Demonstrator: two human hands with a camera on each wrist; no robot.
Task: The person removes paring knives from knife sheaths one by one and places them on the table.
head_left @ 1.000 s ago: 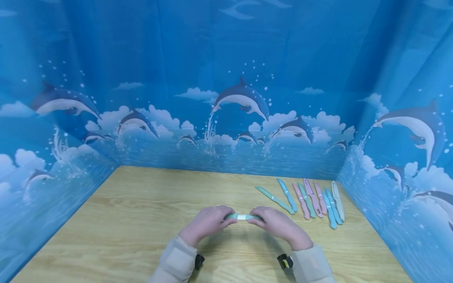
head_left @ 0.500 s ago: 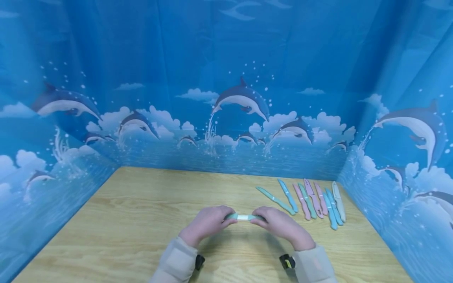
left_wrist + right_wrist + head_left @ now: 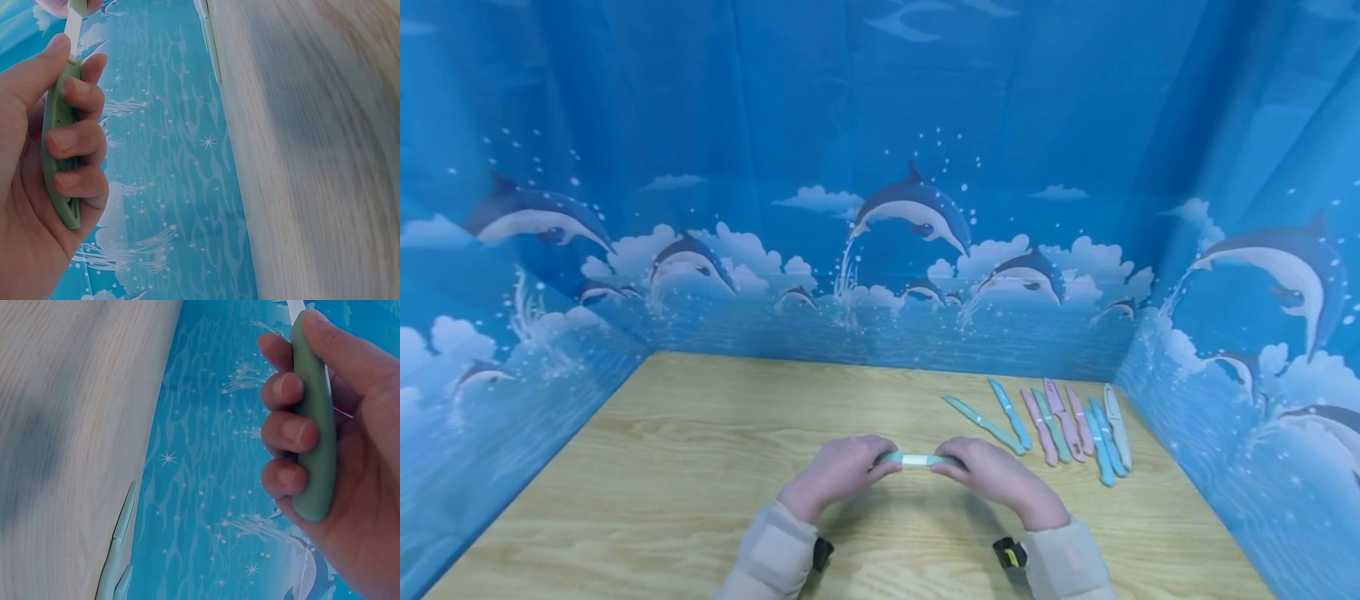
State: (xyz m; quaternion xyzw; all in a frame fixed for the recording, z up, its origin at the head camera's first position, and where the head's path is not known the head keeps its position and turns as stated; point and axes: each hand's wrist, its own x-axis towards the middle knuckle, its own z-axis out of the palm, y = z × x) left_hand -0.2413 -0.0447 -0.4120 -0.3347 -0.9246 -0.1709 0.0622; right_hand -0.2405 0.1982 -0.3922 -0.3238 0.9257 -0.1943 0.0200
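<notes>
- Left hand (image 3: 838,477) curls round one end of the pale green plastic sheathed knife (image 3: 917,459), held above the wooden counter (image 3: 685,467).
- Right hand (image 3: 996,479) grips the knife's other end; a straight, steady pull along its length seems wisest.
- Right of the knife: a row of pastel sheathed knives (image 3: 1060,425).

Table: a light wooden table (image 3: 700,467) with visible grain is standing inside blue walls printed with dolphins.
Row at far right: sheathed knives (image 3: 1060,425) are lying side by side directly on the wood, near the right wall.
Colours in row: teal, blue and pink pieces are alternating, and a pale one (image 3: 1117,429) is lying at the right end.
Leftmost piece: a teal knife (image 3: 983,424) is lying slanted, slightly apart from the others.
</notes>
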